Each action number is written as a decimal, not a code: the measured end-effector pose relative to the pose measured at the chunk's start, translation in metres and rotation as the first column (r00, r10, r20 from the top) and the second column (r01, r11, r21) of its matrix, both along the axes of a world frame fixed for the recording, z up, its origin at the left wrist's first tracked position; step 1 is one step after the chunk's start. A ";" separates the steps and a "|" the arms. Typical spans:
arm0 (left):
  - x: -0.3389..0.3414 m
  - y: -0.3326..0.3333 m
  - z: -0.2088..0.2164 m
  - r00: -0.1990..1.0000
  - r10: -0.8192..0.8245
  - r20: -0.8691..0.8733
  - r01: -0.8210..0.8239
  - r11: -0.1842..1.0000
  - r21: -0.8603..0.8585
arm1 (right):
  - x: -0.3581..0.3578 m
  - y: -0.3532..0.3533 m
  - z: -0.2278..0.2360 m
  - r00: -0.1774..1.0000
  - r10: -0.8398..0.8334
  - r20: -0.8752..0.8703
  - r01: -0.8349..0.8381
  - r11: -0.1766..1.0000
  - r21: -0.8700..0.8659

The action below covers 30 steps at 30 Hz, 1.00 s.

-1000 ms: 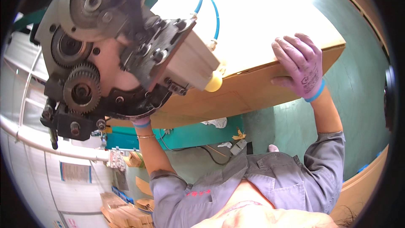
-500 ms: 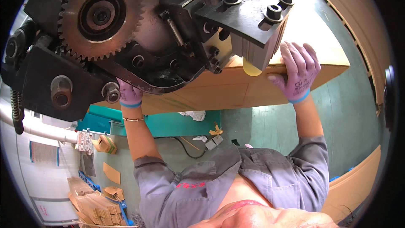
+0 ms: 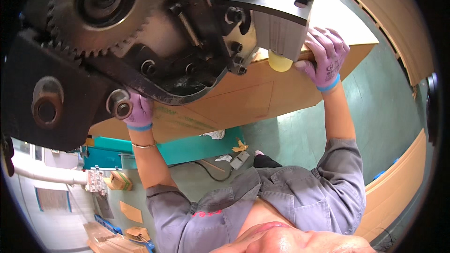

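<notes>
A large brown cardboard box point(image 3: 243, 98) stretches beneath a dark machine, its long side facing me. My right hand point(image 3: 326, 56), in a purple glove with a blue cuff, is closed over the box's upper edge, thumb on the near side and fingers on top. At the box's left part is my left hand point(image 3: 140, 111), gloved the same way and curled against the cardboard; the machine's bolt and frame hide some of its fingers. Just left of my right hand, a rounded yellow piece point(image 3: 280, 62) sits under a grey metal block point(image 3: 282, 33) and against the box.
A toothed gear point(image 3: 105, 0) and a black bolted plate point(image 3: 267, 0) hang close above the box. Below it are a teal base point(image 3: 201, 150) and a grey pedal-like box point(image 3: 240, 160) with a cable. Cardboard sheets point(image 3: 396, 187) lean at right; more cardboard point(image 3: 110, 239) lies lower left.
The box has shifted a little left and its left end sits lower in view. Both hands keep their places on it. The machine appears higher and further left as the view shifts.
</notes>
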<state>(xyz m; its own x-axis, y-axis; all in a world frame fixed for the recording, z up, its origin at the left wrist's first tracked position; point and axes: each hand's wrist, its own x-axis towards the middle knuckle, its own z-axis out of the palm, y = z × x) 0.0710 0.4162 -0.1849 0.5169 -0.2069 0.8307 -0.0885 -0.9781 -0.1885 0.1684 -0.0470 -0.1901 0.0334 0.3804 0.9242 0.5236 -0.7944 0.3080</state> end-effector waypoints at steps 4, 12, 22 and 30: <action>0.004 0.008 0.006 0.999 -0.049 0.022 0.048 0.998 0.049 | -0.002 0.001 -0.004 0.999 -0.019 -0.029 0.020 1.000 0.022; 0.005 0.000 0.009 0.989 -0.074 0.127 0.068 0.996 0.056 | -0.002 0.000 -0.002 1.000 0.006 -0.009 -0.005 1.000 0.029; 0.006 -0.010 0.017 0.995 -0.044 0.092 0.031 0.990 0.141 | 0.003 0.001 -0.005 1.000 0.016 -0.023 -0.015 1.000 0.018; 0.011 -0.025 0.018 0.994 -0.017 0.105 0.009 0.997 0.080 | 0.011 -0.014 -0.008 0.999 -0.017 0.034 0.014 0.997 0.073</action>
<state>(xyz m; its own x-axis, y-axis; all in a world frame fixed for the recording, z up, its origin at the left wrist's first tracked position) 0.0823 0.3916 -0.1666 0.4239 -0.2806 0.8611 -0.0766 -0.9585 -0.2746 0.1790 -0.0606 -0.1977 0.0067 0.3122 0.9500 0.5011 -0.8232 0.2670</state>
